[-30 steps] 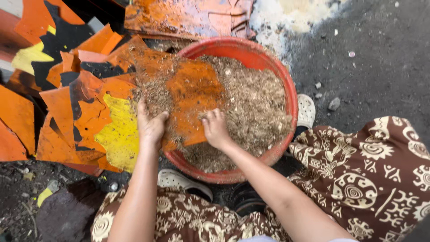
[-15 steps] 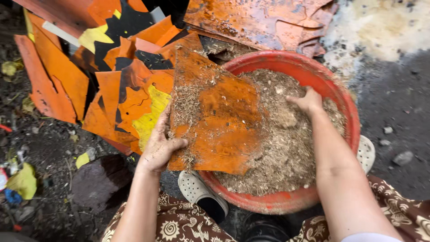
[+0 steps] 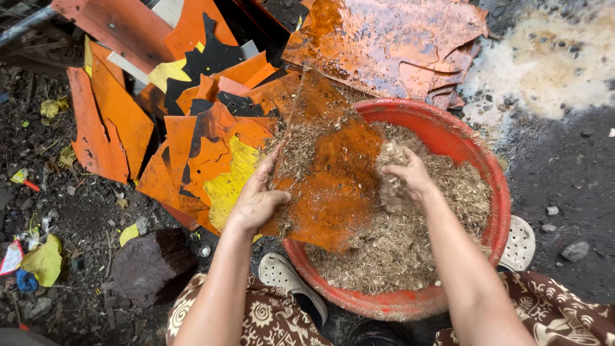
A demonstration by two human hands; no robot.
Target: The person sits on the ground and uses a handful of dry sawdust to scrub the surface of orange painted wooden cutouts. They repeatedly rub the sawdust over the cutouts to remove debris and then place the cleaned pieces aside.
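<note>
Since a second ago, left hand (image 3: 256, 202) has tilted the clamped orange sheet (image 3: 330, 166) upright over the red tub (image 3: 493, 192); right hand (image 3: 407, 176), at 3 o'clock, grips loose sawdust (image 3: 410, 243).

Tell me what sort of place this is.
Probably an outdoor work yard on bare ground. Dark dirt with litter, a pile of broken orange sheets, and a red basin of sawdust-like material, where the left hand holds an orange sheet.
</note>
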